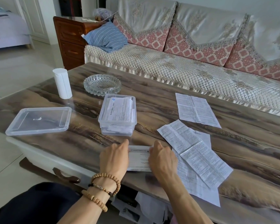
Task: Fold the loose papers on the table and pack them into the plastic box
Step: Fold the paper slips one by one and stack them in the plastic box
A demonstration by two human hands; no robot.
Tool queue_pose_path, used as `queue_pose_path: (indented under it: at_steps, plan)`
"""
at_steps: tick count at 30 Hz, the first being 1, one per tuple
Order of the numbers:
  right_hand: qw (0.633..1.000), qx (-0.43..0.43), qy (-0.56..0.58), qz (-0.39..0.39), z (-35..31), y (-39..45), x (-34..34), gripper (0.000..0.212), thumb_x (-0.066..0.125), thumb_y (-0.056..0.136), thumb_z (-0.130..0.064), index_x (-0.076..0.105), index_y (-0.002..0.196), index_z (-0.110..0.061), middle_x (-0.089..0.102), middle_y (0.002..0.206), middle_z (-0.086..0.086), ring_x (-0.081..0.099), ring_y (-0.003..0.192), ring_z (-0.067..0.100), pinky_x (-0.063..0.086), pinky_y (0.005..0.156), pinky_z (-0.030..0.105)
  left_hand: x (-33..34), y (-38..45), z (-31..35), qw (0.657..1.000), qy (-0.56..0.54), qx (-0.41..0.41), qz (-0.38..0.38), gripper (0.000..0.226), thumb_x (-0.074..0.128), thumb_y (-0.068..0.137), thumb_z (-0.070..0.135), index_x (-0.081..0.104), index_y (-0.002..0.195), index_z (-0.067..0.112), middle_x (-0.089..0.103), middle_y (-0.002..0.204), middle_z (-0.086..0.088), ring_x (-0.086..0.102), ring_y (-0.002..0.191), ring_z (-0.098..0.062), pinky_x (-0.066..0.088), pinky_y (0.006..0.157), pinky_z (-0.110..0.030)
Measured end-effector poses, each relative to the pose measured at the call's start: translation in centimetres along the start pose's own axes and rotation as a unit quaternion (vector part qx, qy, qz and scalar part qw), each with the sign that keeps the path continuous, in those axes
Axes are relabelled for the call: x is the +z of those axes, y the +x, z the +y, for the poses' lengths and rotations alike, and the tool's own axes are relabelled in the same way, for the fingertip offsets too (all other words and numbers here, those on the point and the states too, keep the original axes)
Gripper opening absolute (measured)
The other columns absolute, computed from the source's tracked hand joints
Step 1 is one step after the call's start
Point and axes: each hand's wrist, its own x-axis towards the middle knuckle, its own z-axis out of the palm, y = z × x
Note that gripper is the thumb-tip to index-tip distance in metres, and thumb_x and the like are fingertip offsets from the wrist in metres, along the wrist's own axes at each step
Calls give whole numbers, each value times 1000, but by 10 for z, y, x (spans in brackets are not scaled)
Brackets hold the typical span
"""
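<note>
Both hands are down at six o'clock, working one folded paper (pixel 139 156) at the near edge of the table (pixel 160 101). Left hand (pixel 114 156), beads on the wrist, covers its left end; right hand (pixel 162 159) covers the right, fingers curled onto the sheet, probably pinching the edges to set a crease, though the fingertips are hidden, so I can't say for certain. Either way, neither hand is free.

Straight ahead at twelve sits the box (pixel 117 114), open, folded slips already inside, close by so the drop is short. Its lid (pixel 39 121) lies at ten o'clock, clear of the work. Out at two and three o'clock, loose sheets (pixel 196 152) overlap beside the right hand, with one more (pixel 196 109) farther back, waiting in easy reach. Several folds to go, I'd judge.
</note>
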Motion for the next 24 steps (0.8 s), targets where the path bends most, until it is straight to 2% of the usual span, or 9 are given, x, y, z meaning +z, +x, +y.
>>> queue_pose_path:
  at_steps: [4,7,10,12,14,16,18,20,24]
  plan:
    - [1000,2,-19,-7,-1,0,-1,26,34,104,-30,49,114,-13,62,100,12,61,94,31,39,66,33,7,-2,-5,998,48,32,38,4,63,89,19,61,89,23,63,93,1,61,83,-19,47,56,-30]
    - [1000,13,-25,-3,-3,0,0,26,34,103,-30,50,114,-12,63,101,12,62,95,31,39,67,34,17,-3,-17,985,14,170,28,24,71,72,9,74,91,24,67,111,3,60,104,-20,50,87,-40]
    - [1000,26,-7,13,0,1,3,19,39,100,-27,46,112,-13,63,96,11,62,88,32,39,64,34,17,-4,-38,966,-8,253,-57,47,35,90,24,62,128,26,55,140,11,45,134,-7,23,117,-47]
    - [998,-1,-30,60,0,0,3,18,51,92,-19,46,109,-14,60,98,9,60,84,30,38,63,35,10,-4,-49,964,-4,249,-94,60,16,93,37,46,143,23,39,152,11,28,143,-3,7,117,-39]
    - [988,-106,-60,93,-1,-6,10,21,59,83,-18,56,104,-13,60,108,9,58,95,30,44,74,41,5,-3,-50,963,13,248,-110,64,12,94,42,40,147,22,32,156,9,21,145,-4,3,116,-39]
    - [973,-221,-53,36,-8,-18,17,40,38,96,-32,59,123,-11,54,137,13,49,129,31,38,104,53,3,-1,-47,960,28,242,-137,72,2,91,46,29,152,21,20,160,10,8,148,-4,-2,118,-42]
    - [966,-249,-30,-63,-11,-31,19,68,2,100,-45,30,151,-10,21,161,9,16,149,24,8,119,49,2,-1,-45,955,49,230,-179,82,-9,83,49,17,155,21,8,162,12,-5,148,-4,-10,119,-45]
    - [962,-256,-35,-88,-7,-32,17,79,-9,89,-52,10,155,-13,1,163,3,-2,151,18,-8,117,42,0,-2,-46,955,61,217,-194,84,-11,79,51,11,155,23,3,162,13,-11,148,-4,-14,118,-47]
    - [962,-238,-79,-107,16,-32,4,86,-20,80,-55,1,156,-19,-9,163,-3,-9,150,15,-15,115,43,-11,-4,-47,948,88,197,-235,67,5,94,53,5,155,25,-3,162,15,-15,147,-6,-16,117,-49]
